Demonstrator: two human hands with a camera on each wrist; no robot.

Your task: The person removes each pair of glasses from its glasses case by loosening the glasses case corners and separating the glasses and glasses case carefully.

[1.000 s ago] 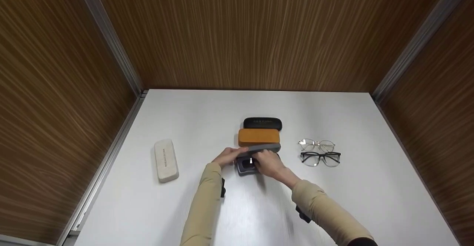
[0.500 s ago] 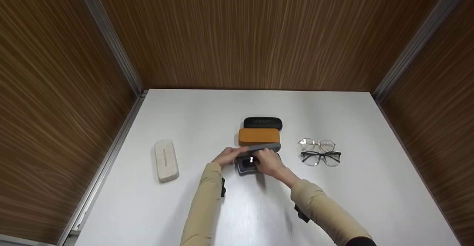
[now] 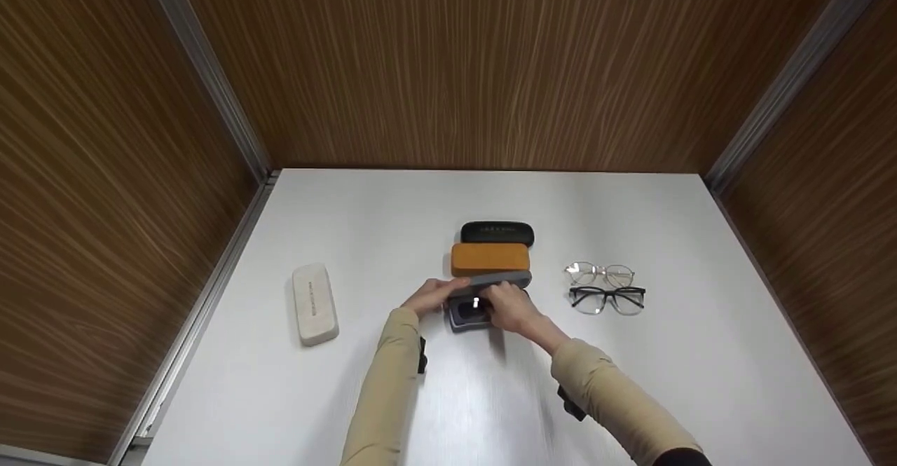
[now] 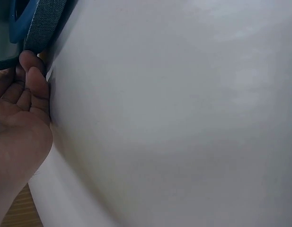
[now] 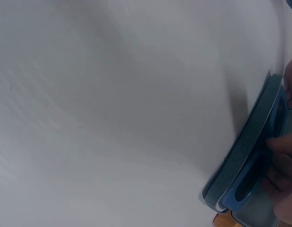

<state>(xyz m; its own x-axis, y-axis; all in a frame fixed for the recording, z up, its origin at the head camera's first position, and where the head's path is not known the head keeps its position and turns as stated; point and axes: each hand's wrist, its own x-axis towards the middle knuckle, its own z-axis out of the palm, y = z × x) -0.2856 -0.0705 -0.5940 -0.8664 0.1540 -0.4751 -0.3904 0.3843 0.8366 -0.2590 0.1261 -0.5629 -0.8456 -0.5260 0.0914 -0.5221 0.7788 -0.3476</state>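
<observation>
A grey glasses case point(image 3: 465, 327) lies open at the middle of the table, its lid point(image 3: 510, 280) tipped back toward the far side. Blue-framed sunglasses point(image 5: 251, 176) with dark lenses sit in it. My left hand point(image 3: 431, 298) holds the case's left end, thumb on the lid; in the left wrist view its fingertips point(image 4: 38, 81) lie at the case's corner. My right hand point(image 3: 513, 309) reaches into the case from the right and pinches the sunglasses near the bridge. From the head view that hand covers the right half of the sunglasses.
Directly behind the grey case stand an orange case point(image 3: 490, 258) and a black case point(image 3: 497, 233). To the right lie thin metal-framed glasses point(image 3: 618, 275) and black-framed glasses point(image 3: 607, 291). A white case point(image 3: 314, 304) lies far left. Wood-grain panels point(image 3: 448, 66) border the white table point(image 3: 385, 207).
Both hands stay at the grey case almost unmoved. The right hand shifts only very slightly over the sunglasses.
</observation>
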